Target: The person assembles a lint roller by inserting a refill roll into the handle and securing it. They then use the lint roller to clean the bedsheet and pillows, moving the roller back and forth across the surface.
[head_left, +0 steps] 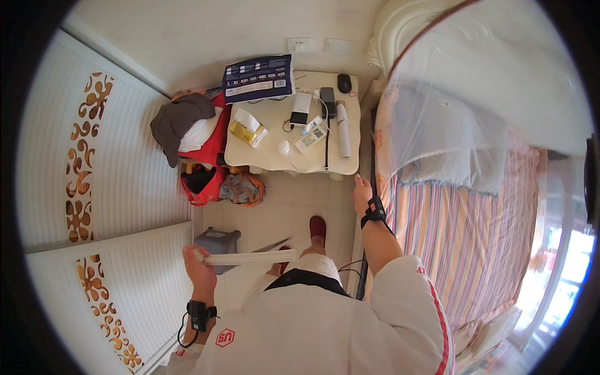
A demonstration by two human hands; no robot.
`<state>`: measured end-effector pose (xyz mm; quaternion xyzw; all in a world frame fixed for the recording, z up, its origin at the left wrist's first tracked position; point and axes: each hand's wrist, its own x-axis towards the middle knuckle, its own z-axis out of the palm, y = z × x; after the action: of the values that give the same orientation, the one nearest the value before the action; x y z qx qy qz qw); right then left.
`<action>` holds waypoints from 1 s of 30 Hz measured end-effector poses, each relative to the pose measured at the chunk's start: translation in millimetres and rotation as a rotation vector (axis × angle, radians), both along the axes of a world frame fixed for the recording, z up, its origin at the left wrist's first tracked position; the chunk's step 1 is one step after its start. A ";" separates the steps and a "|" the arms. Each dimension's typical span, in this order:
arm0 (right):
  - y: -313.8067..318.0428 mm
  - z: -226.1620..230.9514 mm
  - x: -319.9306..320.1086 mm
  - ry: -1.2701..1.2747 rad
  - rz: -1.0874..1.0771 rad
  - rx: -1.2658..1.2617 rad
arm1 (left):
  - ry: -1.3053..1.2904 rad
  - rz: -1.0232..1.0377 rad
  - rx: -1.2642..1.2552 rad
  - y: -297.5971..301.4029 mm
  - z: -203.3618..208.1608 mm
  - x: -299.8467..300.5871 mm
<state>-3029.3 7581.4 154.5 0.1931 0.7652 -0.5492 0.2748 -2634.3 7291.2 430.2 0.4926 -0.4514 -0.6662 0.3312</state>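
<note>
A grey stool (217,239) stands beside the left hand (199,265) gripping a white strip (256,257); ahead of the right hand (363,199), its closure unclear, a table (253,157) bears a yellow pack (245,133) with tissue (247,117) protruding.

At 12 o'clock we've got a cream tabletop (275,122), smooth with a slight sheen, plus a glossy plastic-looking package (257,75). The cap (184,115) at 10 looks like matt cloth to us, the door (50,150) at 9 is finely ribbed, the stool (215,235) at 8 smooth plastic. Our strip (250,257) at 7? Matt, material unclear. Cloth bedspread (462,237) at 4, sheer net (494,56) at 2.
</note>
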 end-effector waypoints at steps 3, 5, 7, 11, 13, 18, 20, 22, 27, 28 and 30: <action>32.0 51.1 62.1 -0.074 -0.063 -0.244 | -0.045 -0.114 0.002 -2.1 -3.7 -3.1; 42.5 93.1 114.8 -0.101 -0.130 -0.365 | 0.032 -0.199 0.004 -1.8 -3.9 -3.0; 44.0 137.0 171.7 -0.050 -0.111 -0.436 | -0.013 -0.330 -0.056 2.0 -2.3 -1.0; 59.9 226.4 292.1 0.042 0.068 -0.507 | 0.029 -0.521 -0.074 22.9 4.7 4.4; 73.3 262.5 344.0 0.037 0.041 -0.708 | 0.020 -0.590 -0.153 40.5 9.4 5.7; 117.7 311.9 440.4 0.285 -0.035 -0.773 | 0.117 -0.823 -0.100 102.0 21.2 5.8; 137.0 319.3 469.9 0.367 -0.156 -0.648 | 0.180 -0.984 -0.084 132.6 25.9 6.4; 159.8 324.8 496.5 0.319 -0.360 -0.604 | 0.235 -1.133 -0.058 164.0 30.2 7.1; 226.6 339.9 556.9 0.538 -0.538 -0.520 | 0.502 -1.458 0.056 249.0 41.0 8.3; 242.1 342.4 565.7 0.561 -0.559 -0.524 | 0.555 -1.492 0.086 268.1 44.1 8.9; 276.9 346.2 582.9 0.623 -0.601 -0.535 | 0.577 -1.579 0.058 308.0 51.9 13.0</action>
<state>-2446.4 7858.3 500.7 0.1549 0.5541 -0.8122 -0.0967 -2621.3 7599.3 482.1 -0.1493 -0.5438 -0.8135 -0.1423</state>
